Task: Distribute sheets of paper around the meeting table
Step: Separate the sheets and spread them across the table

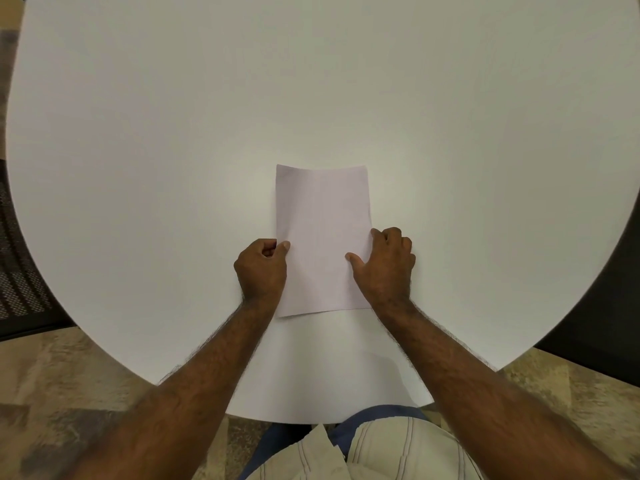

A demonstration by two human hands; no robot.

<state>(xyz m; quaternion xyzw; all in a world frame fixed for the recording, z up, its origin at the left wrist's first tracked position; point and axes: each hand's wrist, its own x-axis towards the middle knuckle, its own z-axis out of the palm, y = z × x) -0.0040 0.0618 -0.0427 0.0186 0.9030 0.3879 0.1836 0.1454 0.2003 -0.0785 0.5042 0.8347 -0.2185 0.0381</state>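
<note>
A: What's around?
B: A round white counter (173, 168) over patterned carpet (52, 382).
A: And the paper?
B: One pale sheet of paper (323, 237) lies flat near the counter's near edge.
A: The hands?
B: The left hand (261, 268) pinches its left edge; the right hand (386, 265) grips the right edge, thumb on top.

You see an evenly, softly lit scene, with a pale bright patch on the white table (207, 133) just left of the sheet of paper (323, 237). Shadows are faint, only thin ones under your forearms. Wide-angle distortion bows the table's rim strongly toward the frame edges. Focus is sharp at centre; the carpet (52, 393) looks slightly soft.
</note>
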